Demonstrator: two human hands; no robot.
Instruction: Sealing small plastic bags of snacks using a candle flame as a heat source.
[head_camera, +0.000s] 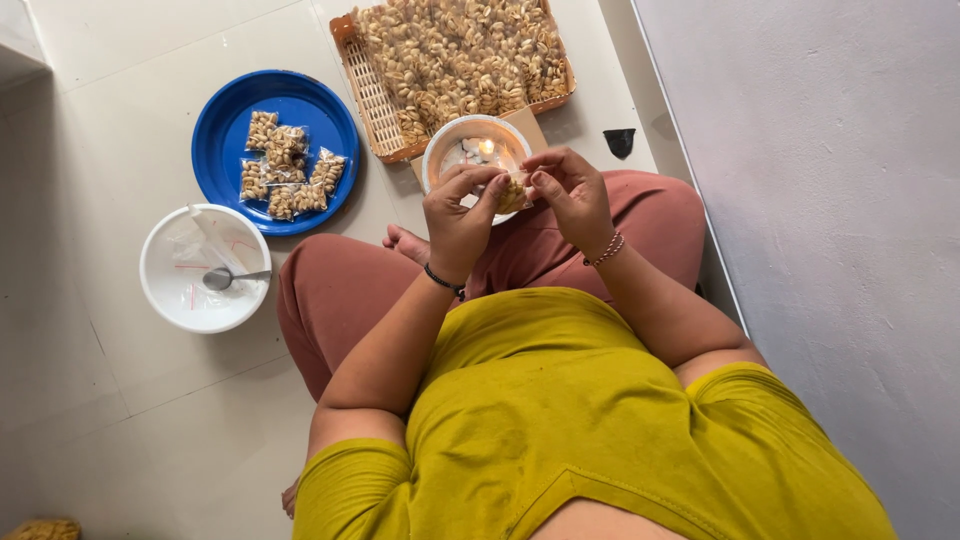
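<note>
The work area is a pale tiled floor (120, 400), with a grey wall along the right of the frame.

Lower left of centre: one white bowl (160, 290) holding one spoon (222, 277) and what appear to be empty clear bags; their number cannot be read from this view.

Upper left: one blue plate (225, 120) carrying finished packets of peanuts (285, 165). About six can be counted, though they overlap.

Upper centre: one orange basket (368, 95), heaped with loose peanuts (460, 50). This stock is far from used up, so most of the packing looks still to be done.

Below the basket: one small white dish (440, 150) with one lit flame (487, 146) inside it.

Centre: the left hand (458, 222) and right hand (572, 195) meet just in front of the dish. Both pinch one small filled packet (512, 193) between fingertips, the grip narrow and closed on it. One packet is therefore in hand, not yet placed on the plate.
</note>
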